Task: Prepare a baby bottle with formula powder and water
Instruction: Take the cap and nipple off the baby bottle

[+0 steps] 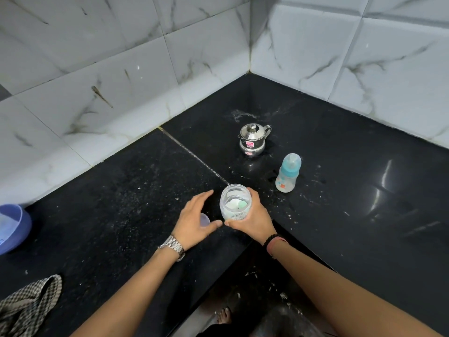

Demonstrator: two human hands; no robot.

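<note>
A clear open jar with white powder and a green scoop inside stands on the black counter. My right hand grips the jar from its right side. My left hand hovers just left of the jar with fingers spread, over a pale lavender lid that it partly hides; I cannot tell whether it holds the lid. A baby bottle with a teal collar and clear cap stands to the right, farther back. Behind it is a small steel kettle with a lid.
A blue plastic tub sits at the left edge. A checked cloth lies at the lower left. White marble tiles wall the counter's corner. Specks of powder dot the counter. A bare foot shows on the floor below.
</note>
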